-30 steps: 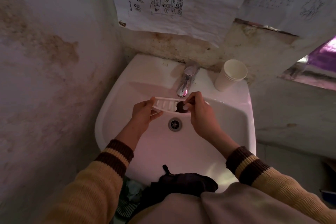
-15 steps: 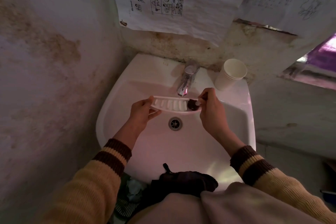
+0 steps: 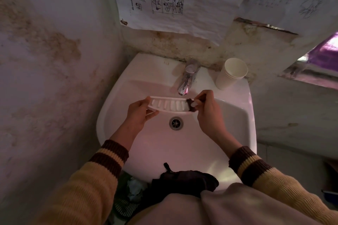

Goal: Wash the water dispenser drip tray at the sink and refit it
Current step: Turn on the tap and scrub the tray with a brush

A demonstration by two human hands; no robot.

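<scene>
The white drip tray (image 3: 168,105) is held level over the bowl of the sink (image 3: 237,115), its ribbed inside facing up. The left hand (image 3: 140,115) grips its 9 o'clock end, thumb on the rim and fingers curled beneath. At the 3 o'clock end, the right hand (image 3: 208,113) pinches a small dark scrubber (image 3: 190,106) against the tray's inside. The tap (image 3: 186,80) stands at 1 o'clock, its spout just above the far rim. The drain (image 3: 176,123) lies below at 6 o'clock. A stack of paper cups (image 3: 230,74) sits on the sink ledge at 2 o'clock. A dark cloth (image 3: 184,181) is draped on the near edge at 6 o'clock.
</scene>
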